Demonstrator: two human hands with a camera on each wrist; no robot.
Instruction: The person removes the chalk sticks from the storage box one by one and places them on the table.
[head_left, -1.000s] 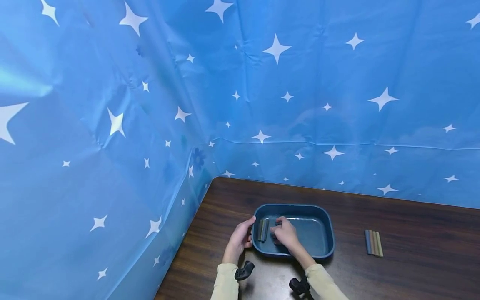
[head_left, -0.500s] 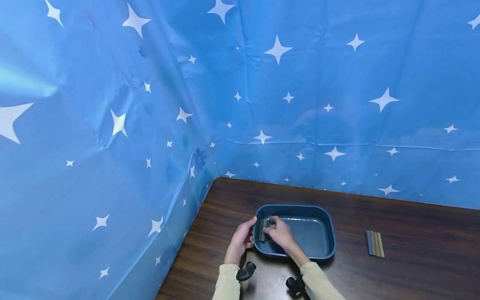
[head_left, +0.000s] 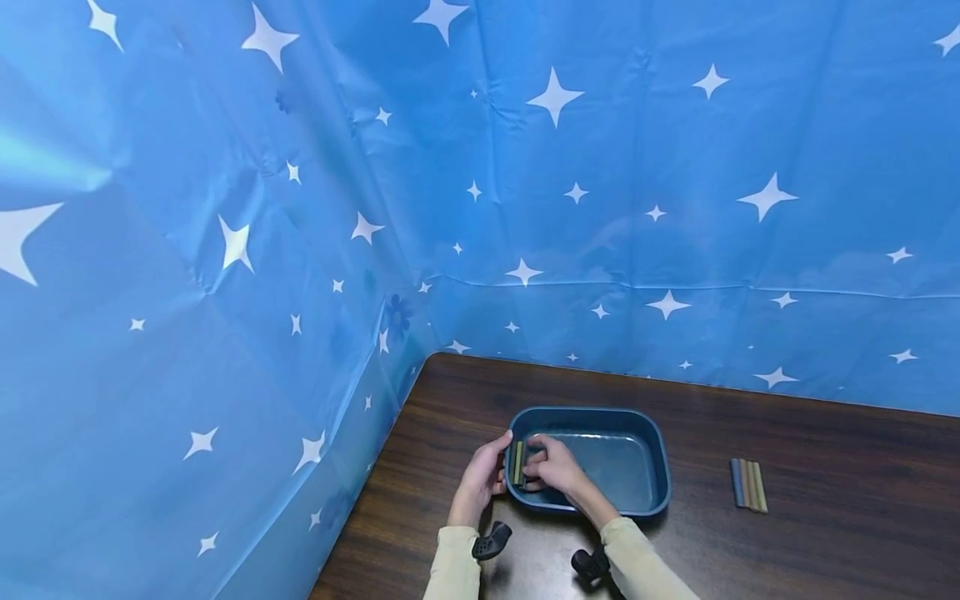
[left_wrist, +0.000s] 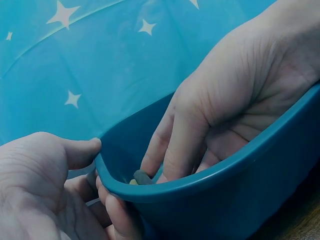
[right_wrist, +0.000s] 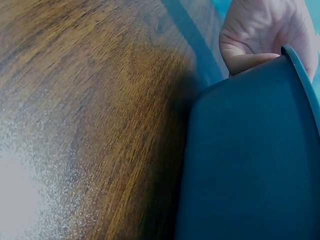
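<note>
A dark blue rectangular tub [head_left: 618, 471] stands on the table, its near wall [right_wrist: 245, 150] filling much of the right wrist view. My left hand [head_left: 478, 473] holds its left end, thumb at the rim and fingers curled below the rim outside, as the left wrist view shows [left_wrist: 45, 185]. Inside lie several slim coloured sticks [head_left: 517, 463] side by side along the left wall, yellow-green and dark. My right hand [head_left: 558, 468] reaches into the tub with its fingers against the right side of these sticks. Rounded stick ends [left_wrist: 143, 177] show beside its fingertips in the left wrist view.
Several similar sticks [head_left: 748, 486], bluish, brown and yellow-green, lie in a row on the dark wooden table [head_left: 840, 475] right of the tub. A blue star-patterned sheet [head_left: 615, 167] rises behind and left of the table. Black wrist cameras [head_left: 491, 542] sit near both cuffs.
My right hand has moved left inside the tub to the sticks, which now lie nearer the left wall and closer together. My left hand has stayed at the tub's left end.
</note>
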